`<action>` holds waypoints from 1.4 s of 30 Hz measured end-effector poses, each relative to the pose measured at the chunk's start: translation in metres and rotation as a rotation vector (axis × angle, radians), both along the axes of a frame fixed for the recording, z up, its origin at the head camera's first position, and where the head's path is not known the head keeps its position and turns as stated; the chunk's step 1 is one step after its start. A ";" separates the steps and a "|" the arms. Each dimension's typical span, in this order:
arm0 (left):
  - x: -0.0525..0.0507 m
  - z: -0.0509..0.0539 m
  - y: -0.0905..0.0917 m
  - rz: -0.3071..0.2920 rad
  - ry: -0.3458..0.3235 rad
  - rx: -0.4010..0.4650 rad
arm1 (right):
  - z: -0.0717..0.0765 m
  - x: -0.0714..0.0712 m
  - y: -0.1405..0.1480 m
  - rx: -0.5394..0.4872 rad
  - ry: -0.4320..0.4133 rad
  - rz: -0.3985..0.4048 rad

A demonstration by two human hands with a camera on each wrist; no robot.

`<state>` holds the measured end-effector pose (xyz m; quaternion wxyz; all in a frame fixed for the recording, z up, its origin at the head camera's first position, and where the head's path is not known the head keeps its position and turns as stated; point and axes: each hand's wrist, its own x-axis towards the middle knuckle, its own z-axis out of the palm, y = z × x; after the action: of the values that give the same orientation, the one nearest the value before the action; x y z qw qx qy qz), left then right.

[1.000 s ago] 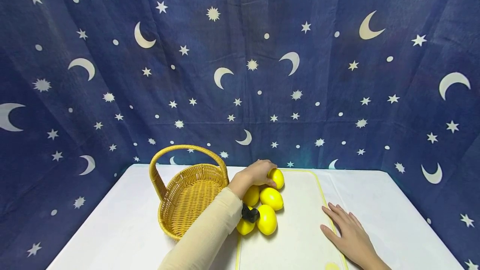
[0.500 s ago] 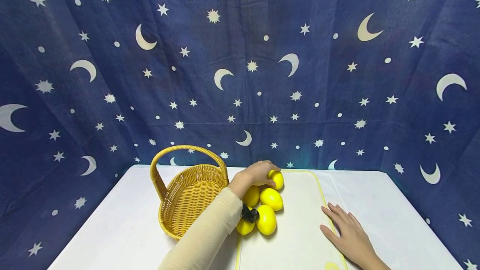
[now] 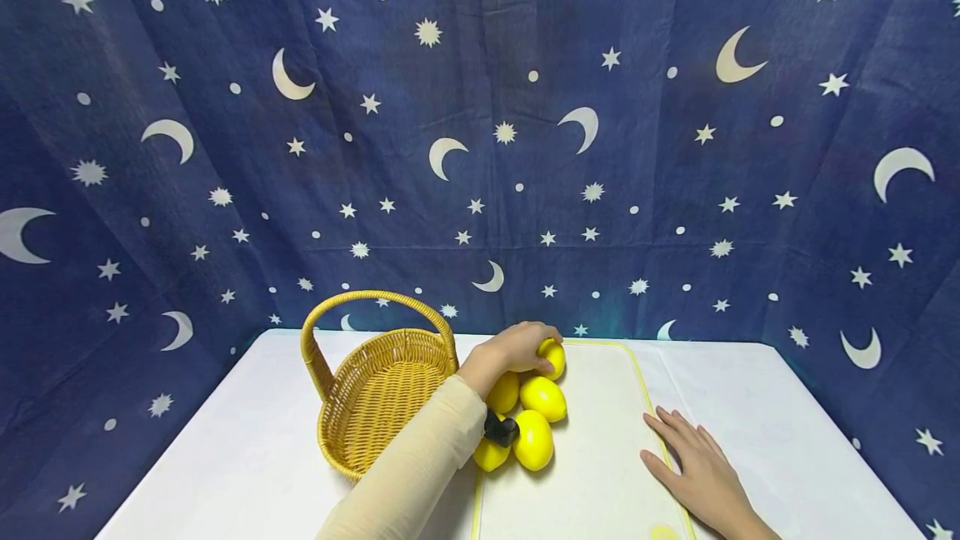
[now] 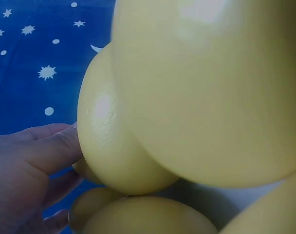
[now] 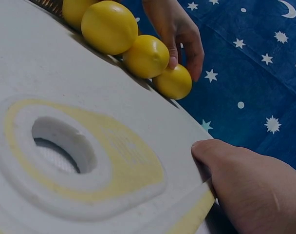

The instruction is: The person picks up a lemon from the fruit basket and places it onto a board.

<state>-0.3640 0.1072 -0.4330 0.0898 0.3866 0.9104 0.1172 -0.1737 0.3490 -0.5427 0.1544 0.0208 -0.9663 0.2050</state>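
Observation:
My left hand [image 3: 517,346] reaches to the far end of the white cutting board [image 3: 592,473] and grips the farthest lemon [image 3: 553,358], thumb on the near side. In the right wrist view that lemon [image 5: 173,82] still sits at the board's edge under the thumb and fingers. Closer to me lie more lemons: one in the middle [image 3: 543,398], one nearer [image 3: 533,440], and others partly hidden by the left forearm. Lemons fill much of the left wrist view. With fingers extended, my right hand [image 3: 697,471] rests along the board's right edge.
A wicker basket [image 3: 327,440] with a tall arched handle stands left of the board, its visible inside bare. White cloth [image 3: 225,448] covers the table. Behind hangs a dark blue curtain with moons and stars. Near the right hand, the board has a round hole [image 5: 65,144].
The left fingers lie slightly farther over the far lemon than a second ago. The right hand, the basket and the other lemons stay in place.

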 end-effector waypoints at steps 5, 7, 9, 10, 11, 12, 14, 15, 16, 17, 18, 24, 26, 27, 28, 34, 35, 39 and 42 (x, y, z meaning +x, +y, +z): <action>-0.001 0.000 0.000 -0.020 0.020 -0.008 | 0.002 0.000 0.000 0.003 0.011 0.002; -0.001 0.000 -0.001 -0.026 0.023 -0.012 | 0.002 0.000 0.000 0.004 0.009 0.001; -0.001 0.001 -0.001 -0.028 0.018 -0.012 | 0.003 0.000 -0.001 0.003 0.011 0.002; 0.000 0.001 -0.001 -0.029 0.016 -0.011 | 0.003 0.000 -0.001 0.003 0.015 0.004; 0.000 0.002 -0.001 -0.028 0.012 -0.010 | 0.002 0.000 -0.001 0.004 0.018 0.004; 0.000 0.002 -0.002 -0.030 0.012 -0.010 | 0.002 0.000 -0.001 0.002 0.019 0.005; 0.000 0.002 -0.002 -0.033 0.016 -0.010 | 0.002 0.000 -0.001 0.001 0.021 0.006; 0.000 0.002 -0.001 -0.035 0.019 -0.011 | 0.002 0.000 -0.001 0.000 0.021 0.006; 0.000 0.002 -0.002 -0.036 0.021 -0.011 | 0.002 0.000 0.000 -0.001 0.019 0.006; -0.001 0.001 -0.001 -0.036 0.023 -0.012 | 0.002 0.000 0.000 -0.002 0.016 0.005; -0.001 0.001 -0.001 -0.037 0.023 -0.012 | 0.002 0.000 0.000 -0.004 0.011 0.005; 0.001 0.000 -0.001 -0.020 0.016 -0.010 | 0.003 0.000 0.000 -0.011 -0.012 0.002; 0.001 0.000 -0.001 -0.018 0.019 -0.012 | 0.003 -0.001 0.000 -0.013 -0.020 0.000; 0.001 0.000 -0.001 -0.017 0.021 -0.013 | 0.003 -0.001 0.000 -0.012 -0.024 -0.001; 0.001 0.000 -0.001 -0.016 0.021 -0.014 | 0.003 -0.001 0.000 -0.010 -0.028 -0.002; 0.000 0.000 -0.001 -0.013 0.022 -0.022 | 0.002 -0.002 0.000 -0.005 -0.030 -0.007; 0.000 0.000 -0.001 -0.012 0.021 -0.022 | 0.002 -0.002 0.000 -0.005 -0.027 -0.007; 0.000 -0.001 -0.002 -0.008 0.021 -0.027 | 0.001 -0.001 0.000 -0.007 -0.018 -0.003; 0.001 0.000 -0.002 -0.011 0.030 -0.029 | 0.001 -0.001 0.001 -0.008 -0.015 -0.003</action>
<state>-0.3633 0.1055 -0.4335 0.0823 0.3921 0.9110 0.0977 -0.1750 0.3496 -0.5420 0.1476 0.0172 -0.9666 0.2087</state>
